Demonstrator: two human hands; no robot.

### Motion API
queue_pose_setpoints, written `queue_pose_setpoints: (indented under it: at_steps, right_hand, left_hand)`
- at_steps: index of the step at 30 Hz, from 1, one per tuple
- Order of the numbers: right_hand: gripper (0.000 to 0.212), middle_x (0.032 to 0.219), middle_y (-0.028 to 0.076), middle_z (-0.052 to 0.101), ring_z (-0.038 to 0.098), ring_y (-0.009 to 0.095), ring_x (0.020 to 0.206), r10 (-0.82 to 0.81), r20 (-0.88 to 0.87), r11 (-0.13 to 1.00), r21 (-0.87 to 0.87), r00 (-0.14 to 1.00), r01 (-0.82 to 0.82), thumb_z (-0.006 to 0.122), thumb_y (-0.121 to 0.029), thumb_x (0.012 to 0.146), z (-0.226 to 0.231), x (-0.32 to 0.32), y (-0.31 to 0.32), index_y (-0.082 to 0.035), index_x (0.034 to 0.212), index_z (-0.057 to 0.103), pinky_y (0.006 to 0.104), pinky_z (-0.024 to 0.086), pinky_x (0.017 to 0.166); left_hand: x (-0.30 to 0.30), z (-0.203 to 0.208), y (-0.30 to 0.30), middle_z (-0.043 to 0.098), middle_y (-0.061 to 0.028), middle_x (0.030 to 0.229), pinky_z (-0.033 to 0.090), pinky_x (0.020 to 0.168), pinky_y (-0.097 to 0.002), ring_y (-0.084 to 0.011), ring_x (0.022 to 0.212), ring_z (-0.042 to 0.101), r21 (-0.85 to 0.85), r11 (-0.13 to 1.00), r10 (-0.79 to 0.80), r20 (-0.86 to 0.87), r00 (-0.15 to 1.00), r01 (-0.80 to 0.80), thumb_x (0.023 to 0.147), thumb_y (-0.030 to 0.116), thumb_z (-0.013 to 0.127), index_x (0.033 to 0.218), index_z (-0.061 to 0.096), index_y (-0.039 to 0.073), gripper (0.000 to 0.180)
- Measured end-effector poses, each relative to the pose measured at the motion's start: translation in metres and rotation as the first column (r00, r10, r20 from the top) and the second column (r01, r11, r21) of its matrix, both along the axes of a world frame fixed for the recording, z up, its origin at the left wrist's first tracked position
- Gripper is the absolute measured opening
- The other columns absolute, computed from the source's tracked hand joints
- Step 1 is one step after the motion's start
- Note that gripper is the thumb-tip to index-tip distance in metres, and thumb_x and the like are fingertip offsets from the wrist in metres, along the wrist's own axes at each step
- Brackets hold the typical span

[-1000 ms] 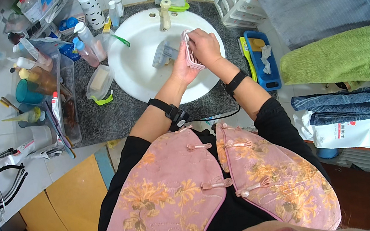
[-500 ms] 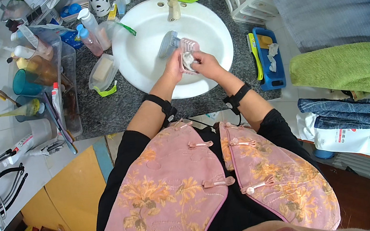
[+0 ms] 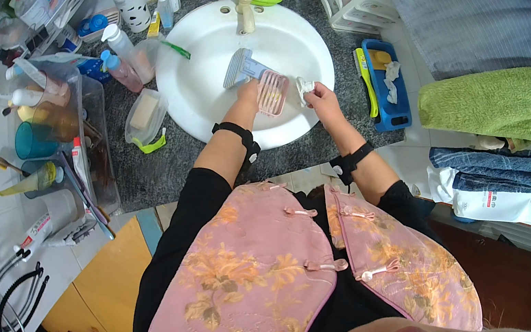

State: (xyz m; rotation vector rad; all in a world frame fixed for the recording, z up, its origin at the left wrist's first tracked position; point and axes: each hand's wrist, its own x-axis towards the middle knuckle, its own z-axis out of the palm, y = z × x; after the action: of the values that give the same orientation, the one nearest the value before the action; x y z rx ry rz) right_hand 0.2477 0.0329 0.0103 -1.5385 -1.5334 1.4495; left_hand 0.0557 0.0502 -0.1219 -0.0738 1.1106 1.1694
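Over the white sink (image 3: 197, 86), my left hand (image 3: 248, 98) grips a pink slotted soap dish (image 3: 274, 89) by its left edge, the slats facing up. My right hand (image 3: 323, 100) is apart from the dish, to its right. Its fingers pinch a crumpled white wad (image 3: 304, 87), which looks like wet tissue or cloth. Just beyond the pink dish, a grey-blue slotted soap dish (image 3: 246, 67) lies in the basin. The faucet (image 3: 245, 13) stands at the back of the sink.
On the counter's left are a soap box (image 3: 146, 112) with a pale bar, pump bottles (image 3: 122, 70) and a bin (image 3: 94, 116) of toiletries. A blue tray (image 3: 391, 115) and a yellow-green brush (image 3: 367, 84) lie right. Towels (image 3: 489, 106) hang farther right.
My right hand has drawn the white wad out of the pink dish and away to the right. My left hand has tipped the dish so its slats show.
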Motion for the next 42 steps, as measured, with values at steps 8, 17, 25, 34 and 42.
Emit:
queue_pose_setpoints:
  at_steps: [8,17,25,34,42]
  right_hand:
    - [0.013,0.075,-0.004,0.056,0.049,0.005,0.066,-0.118,-0.018,0.993,0.027,0.993,0.118,0.06,-0.005,0.081,0.006,0.028,-0.01,-0.002,0.094,0.062,0.0209,0.041,0.061]
    - [0.015,0.078,-0.002,0.059,0.051,0.006,0.068,-0.109,-0.019,0.994,0.013,0.994,0.109,0.06,-0.006,0.082,0.004,0.032,-0.012,-0.002,0.096,0.062,0.0214,0.041,0.063]
    - [0.021,0.084,0.0,0.062,0.055,0.008,0.074,-0.047,-0.01,0.999,0.023,0.999,0.047,0.056,-0.008,0.083,0.009,0.022,-0.011,-0.002,0.103,0.062,0.0228,0.045,0.068]
    - [0.021,0.088,0.001,0.062,0.059,0.011,0.077,-0.174,-0.262,0.978,-0.156,0.949,0.136,0.057,-0.023,0.088,0.028,-0.017,0.01,-0.005,0.1,0.058,0.0254,0.048,0.067]
    - [0.033,0.075,0.007,0.062,0.062,0.02,0.07,0.187,0.363,0.835,0.43,0.913,-0.342,0.065,-0.034,0.083,0.029,-0.059,0.027,-0.01,0.106,0.063,0.0301,0.049,0.067]
  left_hand:
    - [-0.01,0.003,0.013,0.062,-0.0143,0.112,0.051,0.081,-0.0514,-0.0309,0.098,0.062,-0.237,0.968,0.142,0.256,0.956,-0.08,0.089,0.038,0.059,0.117,0.054,0.009,0.04]
    - [-0.036,0.031,0.009,0.052,-0.0108,0.122,0.034,0.098,-0.049,-0.0253,0.121,0.043,-0.071,0.941,0.336,0.276,0.9,-0.33,0.085,0.049,0.054,0.128,0.045,0.006,0.061]
    - [-0.049,0.053,0.003,0.058,-0.0087,0.119,0.033,0.1,-0.0433,-0.0237,0.114,0.051,-0.09,0.848,0.524,0.293,0.8,-0.522,0.087,0.052,0.049,0.123,0.047,0.006,0.058]
    - [-0.047,0.099,-0.023,0.057,-0.0117,0.123,0.028,0.105,-0.0485,-0.0257,0.119,0.049,0.172,0.787,0.49,0.411,0.769,-0.593,0.085,0.041,0.054,0.116,0.05,0.006,0.047]
    - [-0.036,0.138,-0.05,0.06,-0.015,0.117,0.035,0.103,-0.0432,-0.0271,0.115,0.052,0.201,0.79,0.425,0.502,0.754,-0.579,0.086,0.036,0.053,0.117,0.051,0.004,0.045]
